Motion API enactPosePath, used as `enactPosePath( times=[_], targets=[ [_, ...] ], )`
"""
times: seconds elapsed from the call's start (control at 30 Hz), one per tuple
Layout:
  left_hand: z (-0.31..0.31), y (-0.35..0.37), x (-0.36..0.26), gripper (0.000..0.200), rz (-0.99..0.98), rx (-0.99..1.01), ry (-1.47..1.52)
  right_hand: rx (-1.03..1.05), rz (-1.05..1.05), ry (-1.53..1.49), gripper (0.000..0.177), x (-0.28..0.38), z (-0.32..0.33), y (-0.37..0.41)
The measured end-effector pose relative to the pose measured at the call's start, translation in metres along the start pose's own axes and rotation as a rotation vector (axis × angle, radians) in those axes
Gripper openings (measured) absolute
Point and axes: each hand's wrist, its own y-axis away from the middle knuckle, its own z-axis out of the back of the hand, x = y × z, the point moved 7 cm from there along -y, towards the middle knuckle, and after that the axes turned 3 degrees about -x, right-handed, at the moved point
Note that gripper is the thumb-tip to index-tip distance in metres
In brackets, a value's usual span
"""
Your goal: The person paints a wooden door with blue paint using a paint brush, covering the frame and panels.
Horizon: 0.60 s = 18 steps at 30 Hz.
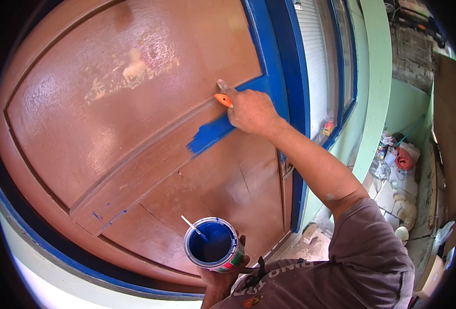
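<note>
My right hand [252, 111] is closed around a paintbrush, its orange handle end [222, 100] sticking out on the left; the bristles are hidden behind the hand. It is up against the brown wooden door [176, 56], above a strip of wet blue paint [210, 135] on the crossrail. Lower down, my left hand [221, 278] grips a paint can [233, 263] from below and the side. Blue paint [212, 242] lies inside the can, and a thin white stick [191, 225] leans over its rim.
Blue paint covers the door's right edge and the frame [289, 67]. A blue-framed window [318, 56] stands to the right, beside a pale green wall [374, 77]. Bags and clutter [404, 158] lie on the tiled floor at far right.
</note>
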Motion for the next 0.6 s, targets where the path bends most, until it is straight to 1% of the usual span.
enactPosePath(
  times=[0.07,0.17,0.27,0.33,0.4,0.47,0.53,0.6],
  targets=[
    [-0.005,-0.005,0.012,0.07,0.172,0.001,0.389,-0.029,-0.027,0.015,0.069,-0.022,-0.001,-0.003],
    [-0.012,-0.012,0.018,0.072,0.174,0.034,0.365,-0.061,-0.074,0.028,0.068,-0.053,-0.006,-0.008],
    [-0.022,-0.013,0.024,0.072,0.204,0.045,0.385,-0.034,-0.145,0.014,0.068,-0.076,-0.005,-0.01],
    [-0.015,-0.016,0.025,0.072,0.128,-0.039,0.231,-0.026,-0.148,0.012,0.068,-0.083,-0.006,-0.009],
    [-0.014,-0.019,0.027,0.072,0.072,-0.061,0.091,-0.017,-0.152,0.011,0.068,-0.086,-0.006,-0.009],
    [-0.021,-0.021,0.026,0.072,0.03,-0.033,-0.031,0.0,-0.154,0.009,0.068,-0.085,-0.006,-0.013],
    [-0.029,-0.019,0.025,0.073,-0.019,-0.02,-0.157,-0.068,-0.107,-0.017,0.068,-0.085,-0.004,-0.02],
    [-0.03,-0.02,0.027,0.074,-0.022,-0.008,-0.167,-0.1,-0.07,-0.018,0.067,-0.083,0.0,-0.029]
  ],
)
